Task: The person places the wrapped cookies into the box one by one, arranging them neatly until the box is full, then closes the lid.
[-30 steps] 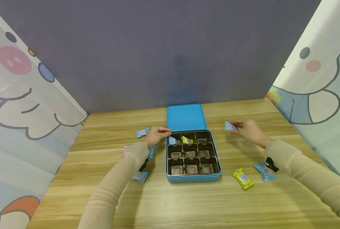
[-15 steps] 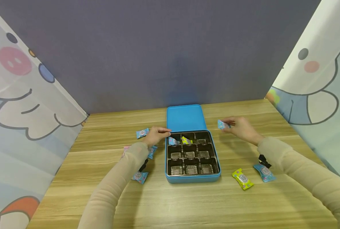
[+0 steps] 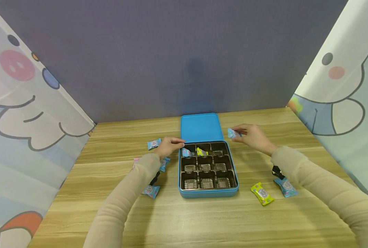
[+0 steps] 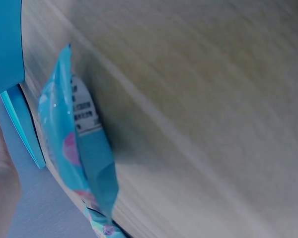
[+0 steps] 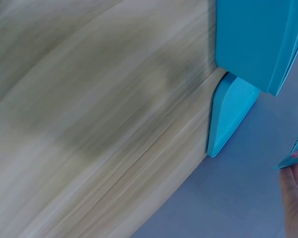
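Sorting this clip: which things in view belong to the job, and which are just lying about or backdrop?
Likely part of the job:
blue packet pinched by the right hand
blue box, blue lid
black tray holding two packets
left hand, at the box's far corner
loose packets on the table

Just surroundings:
grey backdrop
printed side panels

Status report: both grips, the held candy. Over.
Left grip at blue tin, back left corner. Right grip pinches blue candy, right of tin. Nothing seen between them.
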Motion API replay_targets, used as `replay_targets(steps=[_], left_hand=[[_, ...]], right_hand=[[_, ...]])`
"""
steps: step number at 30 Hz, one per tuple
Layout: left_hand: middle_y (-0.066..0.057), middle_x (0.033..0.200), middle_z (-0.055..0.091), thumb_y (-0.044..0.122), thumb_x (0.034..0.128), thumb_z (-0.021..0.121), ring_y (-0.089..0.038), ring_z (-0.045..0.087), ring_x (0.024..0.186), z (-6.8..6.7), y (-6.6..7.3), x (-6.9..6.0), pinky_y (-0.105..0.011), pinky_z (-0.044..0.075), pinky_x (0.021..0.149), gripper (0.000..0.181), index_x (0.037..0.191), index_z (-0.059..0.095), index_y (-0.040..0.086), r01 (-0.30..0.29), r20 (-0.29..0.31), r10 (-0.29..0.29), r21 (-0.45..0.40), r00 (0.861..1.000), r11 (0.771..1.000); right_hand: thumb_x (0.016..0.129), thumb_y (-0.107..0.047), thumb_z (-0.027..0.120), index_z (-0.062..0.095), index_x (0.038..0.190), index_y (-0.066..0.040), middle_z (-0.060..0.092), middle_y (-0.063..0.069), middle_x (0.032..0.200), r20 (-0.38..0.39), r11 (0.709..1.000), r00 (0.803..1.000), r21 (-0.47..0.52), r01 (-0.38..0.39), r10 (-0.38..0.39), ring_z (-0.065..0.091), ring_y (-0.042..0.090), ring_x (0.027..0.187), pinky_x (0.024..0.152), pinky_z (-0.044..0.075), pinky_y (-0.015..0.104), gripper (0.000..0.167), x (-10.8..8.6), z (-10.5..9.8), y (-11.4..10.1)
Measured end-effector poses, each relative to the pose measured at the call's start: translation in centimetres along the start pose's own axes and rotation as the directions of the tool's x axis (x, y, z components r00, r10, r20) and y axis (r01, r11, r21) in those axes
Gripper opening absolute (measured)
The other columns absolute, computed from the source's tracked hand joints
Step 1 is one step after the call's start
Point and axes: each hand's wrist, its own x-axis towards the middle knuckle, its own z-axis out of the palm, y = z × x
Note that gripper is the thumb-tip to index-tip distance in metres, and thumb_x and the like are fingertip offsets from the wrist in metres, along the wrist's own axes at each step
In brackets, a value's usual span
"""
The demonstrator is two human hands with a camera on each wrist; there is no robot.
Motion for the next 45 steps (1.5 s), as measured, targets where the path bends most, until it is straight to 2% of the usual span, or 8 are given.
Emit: replay_targets(steps=[6, 19, 24, 29, 34, 39, 45], left_hand=[[-0.014, 0.130, 0.053, 0.014, 0.0911, 0.058, -0.030, 0.047, 0.122, 0.1, 0.4, -0.2, -0.047, 0.040, 0.102, 0.032, 0.120, 0.060, 0.001, 0.021, -0.006, -0.021, 0.003, 1.000, 1.000], [-0.015, 0.128, 0.055, 0.013, 0.0903, 0.059, -0.030, 0.050, 0.119, 0.1, -0.1, -0.1, -0.047, 0.042, 0.100, 0.031, 0.119, 0.061, 0.001, -0.003, -0.020, 0.003, -0.003, 1.000, 1.000], [-0.014, 0.128, 0.055, 0.014, 0.0902, 0.059, -0.030, 0.049, 0.120, 0.1, 0.0, -0.2, -0.047, 0.041, 0.101, 0.031, 0.118, 0.062, 0.002, 0.011, -0.018, -0.011, -0.003, 1.000, 1.000], [-0.015, 0.128, 0.055, 0.014, 0.0905, 0.058, -0.030, 0.049, 0.120, 0.2, 0.0, -0.2, -0.046, 0.042, 0.100, 0.031, 0.119, 0.061, 0.001, 0.001, -0.011, -0.001, -0.006, 1.000, 1.000], [-0.014, 0.129, 0.054, 0.014, 0.0907, 0.058, -0.030, 0.049, 0.120, 0.2, 0.0, -0.2, -0.045, 0.043, 0.100, 0.031, 0.119, 0.061, 0.002, -0.004, -0.007, 0.004, 0.009, 1.000, 1.000], [-0.014, 0.128, 0.055, 0.015, 0.0899, 0.060, -0.030, 0.050, 0.120, 0.2, -0.7, 0.3, -0.045, 0.043, 0.100, 0.031, 0.118, 0.062, 0.002, -0.010, -0.012, 0.010, -0.013, 1.000, 1.000], [-0.010, 0.127, 0.057, 0.019, 0.0891, 0.061, -0.027, 0.051, 0.118, 0.4, -2.7, 1.8, -0.041, 0.046, 0.097, 0.030, 0.116, 0.064, 0.007, -0.023, -0.046, 0.022, -0.009, 0.999, 1.000]], right_hand=[[0.079, -0.011, 0.071, 0.060, 0.118, 0.000, 0.058, 0.021, 0.120, 0.025, 1.000, 1.000, 0.027, -0.012, 0.011, 0.057, 0.035, 0.110, 0.091, 0.050, 0.040, 0.042, 0.3, 0.4, -0.9], [0.078, -0.013, 0.073, 0.062, 0.117, -0.003, 0.059, 0.017, 0.120, 0.054, 0.997, 0.998, 0.082, 0.009, -0.014, 0.057, 0.031, 0.109, 0.095, 0.048, 0.037, 0.042, 0.9, 1.7, -1.8], [0.078, -0.013, 0.073, 0.061, 0.118, -0.003, 0.059, 0.017, 0.120, 0.077, 0.993, 0.997, 0.115, 0.009, -0.018, 0.057, 0.031, 0.110, 0.094, 0.048, 0.037, 0.043, 0.9, 2.2, -2.1], [0.078, -0.014, 0.073, 0.060, 0.119, -0.003, 0.057, 0.019, 0.122, 0.104, 0.994, 0.994, 0.108, 0.016, -0.027, 0.056, 0.034, 0.111, 0.091, 0.051, 0.037, 0.044, 0.7, 2.5, -2.2], [0.077, -0.015, 0.074, 0.062, 0.117, -0.005, 0.060, 0.016, 0.119, 0.127, 0.994, 0.991, 0.110, 0.021, -0.035, 0.058, 0.031, 0.109, 0.094, 0.049, 0.035, 0.043, 0.6, 3.1, -2.0], [0.077, -0.016, 0.074, 0.062, 0.117, -0.007, 0.060, 0.014, 0.118, 0.158, 0.994, 0.987, 0.107, 0.012, -0.029, 0.057, 0.031, 0.111, 0.095, 0.048, 0.036, 0.043, 0.5, 3.6, -1.7], [0.077, -0.016, 0.074, 0.062, 0.117, -0.006, 0.060, 0.017, 0.120, 0.183, 0.994, 0.982, 0.108, 0.015, -0.034, 0.056, 0.034, 0.112, 0.094, 0.048, 0.040, 0.043, 0.4, 3.9, -1.9]])
